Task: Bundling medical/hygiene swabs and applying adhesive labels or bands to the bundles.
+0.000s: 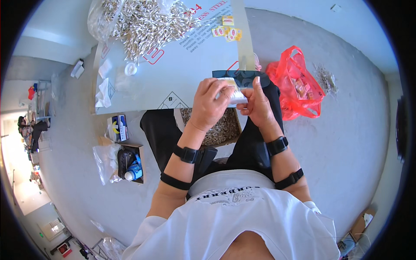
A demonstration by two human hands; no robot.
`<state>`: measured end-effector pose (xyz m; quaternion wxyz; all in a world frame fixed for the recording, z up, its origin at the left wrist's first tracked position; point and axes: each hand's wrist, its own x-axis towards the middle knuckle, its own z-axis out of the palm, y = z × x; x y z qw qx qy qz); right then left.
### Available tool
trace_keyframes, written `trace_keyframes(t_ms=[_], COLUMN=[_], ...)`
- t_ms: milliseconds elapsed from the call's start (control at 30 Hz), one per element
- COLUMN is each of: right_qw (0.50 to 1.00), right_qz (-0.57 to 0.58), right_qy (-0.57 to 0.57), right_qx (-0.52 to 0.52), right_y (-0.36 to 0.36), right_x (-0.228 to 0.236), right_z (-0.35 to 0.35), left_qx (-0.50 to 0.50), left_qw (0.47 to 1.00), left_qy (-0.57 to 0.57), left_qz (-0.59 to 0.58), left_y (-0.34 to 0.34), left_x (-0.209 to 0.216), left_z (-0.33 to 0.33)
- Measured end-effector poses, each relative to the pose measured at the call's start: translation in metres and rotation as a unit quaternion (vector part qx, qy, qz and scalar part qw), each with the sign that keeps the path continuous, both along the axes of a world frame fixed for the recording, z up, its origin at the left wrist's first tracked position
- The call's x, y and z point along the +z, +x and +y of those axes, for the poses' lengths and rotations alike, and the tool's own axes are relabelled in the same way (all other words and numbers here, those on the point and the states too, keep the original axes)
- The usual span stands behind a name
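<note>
Between my hands is a small, shiny, clear packet (236,96) with a yellow patch and white ridged contents, held above the table's near edge. My left hand (209,103) is closed round its left side, with the fingers curled over the top. My right hand (260,106) grips the lower right end between fingers, its thumb pointing up. A dark patterned mat (253,79) lies just beyond the hands. Beneath them, between my knees, a cardboard box (237,135) holds many thin sticks.
A heap of thin white-tipped sticks (156,28) covers the table's far left, near small yellow cards (233,34). White tissue (103,93) and a white roll (130,69) lie left. A red plastic bag (288,97) with small packets stands right; an open box (138,151) sits left on the floor.
</note>
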<state>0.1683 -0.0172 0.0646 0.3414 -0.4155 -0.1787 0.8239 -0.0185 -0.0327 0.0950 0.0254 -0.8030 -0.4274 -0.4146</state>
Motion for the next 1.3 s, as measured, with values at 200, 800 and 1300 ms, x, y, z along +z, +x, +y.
trace_keyframes(t_ms=[200, 800, 1300], right_qw=[0.984, 0.895, 0.889], right_qz=[0.133, -0.014, -0.04], right_qy=[0.108, 0.443, 0.452], right_qx=[-0.052, -0.043, -0.051], right_y=[-0.017, -0.029, -0.032], right_x=[0.033, 0.061, 0.052], right_z=[-0.012, -0.03, -0.031], left_qx=[-0.061, -0.089, -0.101], left_qw=[0.997, 0.947, 0.923], left_qy=[-0.018, -0.145, -0.187], left_qz=[0.034, -0.272, -0.322], left_y=[-0.004, 0.002, 0.002], left_x=[0.024, 0.072, 0.068], left_z=[-0.028, -0.028, -0.029])
